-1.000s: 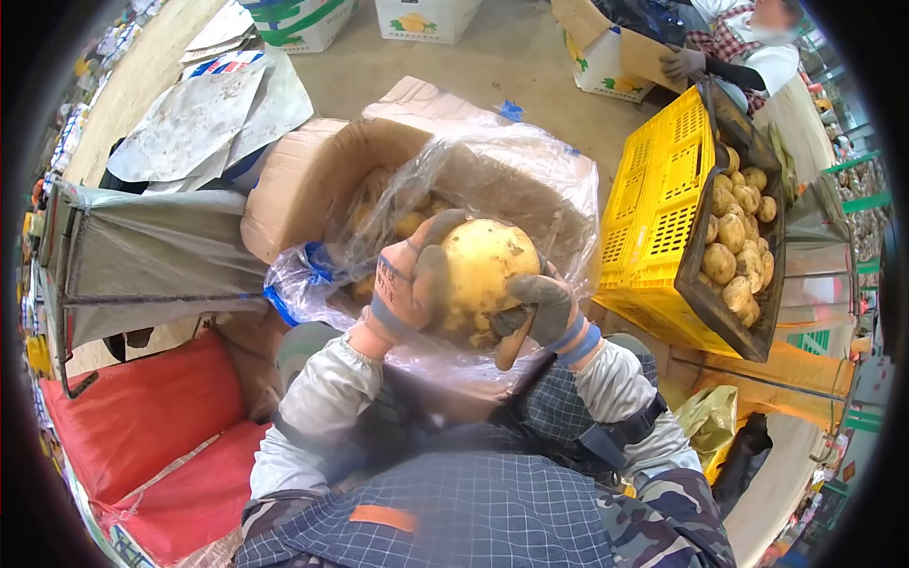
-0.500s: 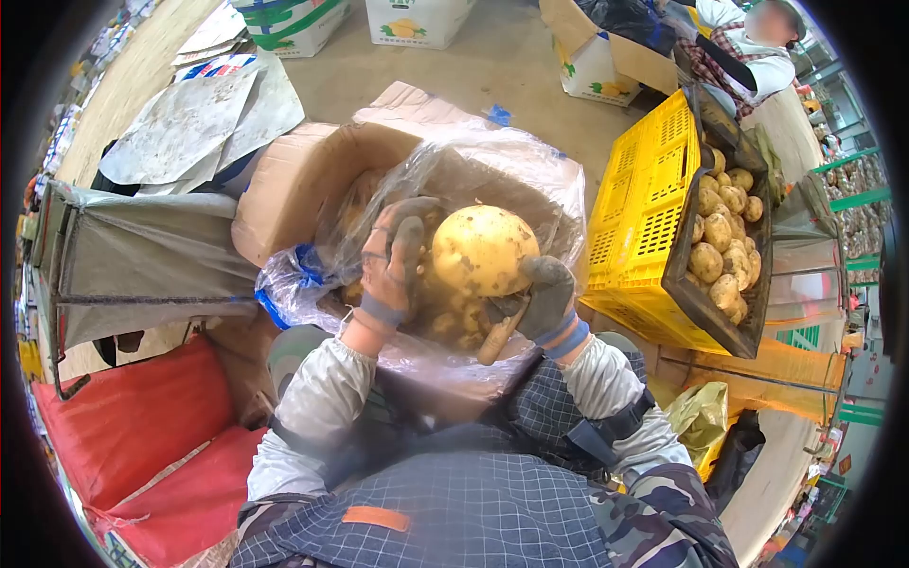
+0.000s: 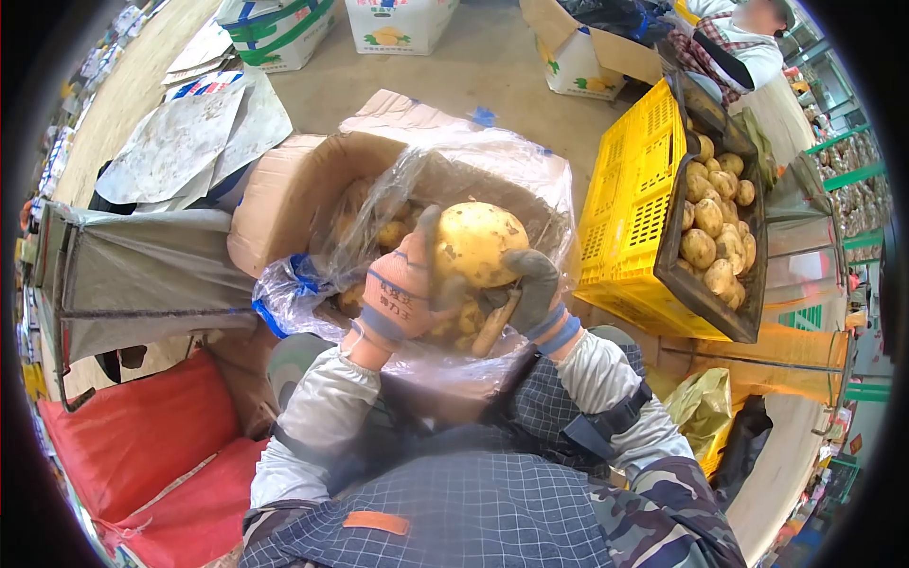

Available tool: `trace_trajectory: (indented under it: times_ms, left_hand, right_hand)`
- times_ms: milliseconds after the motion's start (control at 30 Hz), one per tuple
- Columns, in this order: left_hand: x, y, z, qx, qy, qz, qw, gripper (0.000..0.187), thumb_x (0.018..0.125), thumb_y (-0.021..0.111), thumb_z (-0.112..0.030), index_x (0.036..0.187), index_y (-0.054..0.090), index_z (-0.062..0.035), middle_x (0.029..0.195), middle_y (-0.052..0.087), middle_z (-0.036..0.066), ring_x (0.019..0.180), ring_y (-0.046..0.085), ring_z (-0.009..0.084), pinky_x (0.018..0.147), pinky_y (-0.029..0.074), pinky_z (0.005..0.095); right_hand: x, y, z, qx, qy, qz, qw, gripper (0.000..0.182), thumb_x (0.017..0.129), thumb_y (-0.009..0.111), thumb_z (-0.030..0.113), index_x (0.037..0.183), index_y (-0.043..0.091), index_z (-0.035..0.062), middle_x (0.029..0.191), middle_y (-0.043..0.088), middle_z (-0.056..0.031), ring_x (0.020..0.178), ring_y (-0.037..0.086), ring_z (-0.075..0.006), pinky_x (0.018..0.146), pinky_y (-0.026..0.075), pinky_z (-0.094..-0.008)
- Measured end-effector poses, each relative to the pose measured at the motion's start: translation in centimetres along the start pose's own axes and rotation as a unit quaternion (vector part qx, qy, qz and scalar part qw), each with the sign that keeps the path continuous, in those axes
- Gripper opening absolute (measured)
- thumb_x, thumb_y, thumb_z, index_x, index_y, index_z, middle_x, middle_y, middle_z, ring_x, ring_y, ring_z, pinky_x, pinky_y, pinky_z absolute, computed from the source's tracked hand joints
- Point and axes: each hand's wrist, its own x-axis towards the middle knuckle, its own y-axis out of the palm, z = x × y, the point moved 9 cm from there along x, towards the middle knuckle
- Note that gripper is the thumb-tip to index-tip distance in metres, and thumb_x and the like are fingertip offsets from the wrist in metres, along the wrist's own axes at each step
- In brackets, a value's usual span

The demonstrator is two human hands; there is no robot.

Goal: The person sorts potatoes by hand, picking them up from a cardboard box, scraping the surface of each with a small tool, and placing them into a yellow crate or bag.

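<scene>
A bare concrete floor (image 3: 492,66) runs under everything here, crowded with printed cartons, flattened cardboard sheets and a red sack (image 3: 142,445) low beside the person's left knee. Straight ahead stands an open cardboard box (image 3: 303,189) lined with a clear plastic bag (image 3: 511,156), and more potatoes lie inside it, below the fingers. Out beyond the right fingers a yellow crate (image 3: 634,208) leans tilted, with a dark tray of potatoes (image 3: 715,222) resting against it. Another person sits at the far side, by the top edge of the view.

The left hand (image 3: 402,293), in an orange glove, curls around the left side of a large round potato (image 3: 478,241), thumb up over its top. The right hand (image 3: 530,298), in a grey glove, closes on the potato's lower right and also seems to pin a brown wooden handle (image 3: 494,324) under the palm; whether a blade is on it I cannot tell, since the end is hidden behind the potato.

Judging from this, the main risk is a slip: the potato is broad and smooth for gloved fingers, and the right hand splits its hold between two things. If either grip eases, the potato could drop onto those below and bruise. If the tool is edged, a twist could bring it against the left glove. The loose plastic just beyond the fingertips could also snag.
</scene>
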Motion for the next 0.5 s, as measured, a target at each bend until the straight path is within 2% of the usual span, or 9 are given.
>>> trace_trajectory:
  times_ms: [233, 333, 433, 500]
  left_hand:
    - [-0.3, 1.7, 1.0, 0.032, -0.034, 0.013, 0.999, 0.09, 0.074, 0.074, -0.021, 0.149, 0.03, 0.0003, 0.115, 0.063, 0.026, 0.091, 0.066, 0.0406, 0.076, 0.056, 0.042]
    - [-0.1, 1.2, 1.4, -0.066, -0.068, 0.003, 0.996, 0.077, 0.076, 0.071, -0.014, 0.145, 0.039, -0.002, 0.117, 0.063, 0.025, 0.095, 0.066, 0.0412, 0.081, 0.055, 0.0403]
    - [0.1, 0.4, 1.4, -0.123, -0.016, -0.063, 0.99, 0.059, 0.081, 0.064, -0.009, 0.138, 0.05, -0.0028, 0.118, 0.065, 0.022, 0.098, 0.066, 0.0394, 0.086, 0.054, 0.0374]
    - [0.0, 0.7, 2.7, -0.216, -0.098, -0.054, 0.97, 0.049, 0.084, 0.059, -0.008, 0.132, 0.055, -0.0009, 0.118, 0.065, 0.021, 0.098, 0.066, 0.0369, 0.087, 0.053, 0.0356]
  right_hand:
    - [-0.7, 0.0, 0.1, -0.013, -0.003, -0.034, 0.999, 0.041, 0.08, 0.059, 0.032, 0.104, 0.062, -0.0004, 0.072, 0.059, -0.0071, 0.049, 0.048, -0.0145, 0.047, 0.04, -0.029]
    - [-0.5, -1.2, -0.2, 0.003, 0.012, -0.049, 0.999, 0.044, 0.079, 0.06, 0.033, 0.107, 0.061, -0.0008, 0.075, 0.061, -0.0087, 0.048, 0.046, -0.0147, 0.047, 0.04, -0.0293]
    - [-0.6, -1.2, 0.1, 0.046, 0.033, -0.049, 0.997, 0.047, 0.08, 0.06, 0.033, 0.112, 0.059, -0.0007, 0.078, 0.063, -0.0103, 0.046, 0.044, -0.0144, 0.046, 0.039, -0.0307]
    - [-0.9, -0.7, 0.5, 0.052, 0.034, -0.07, 0.996, 0.049, 0.08, 0.06, 0.034, 0.116, 0.058, -0.0005, 0.081, 0.065, -0.0112, 0.046, 0.044, -0.0141, 0.047, 0.04, -0.0321]
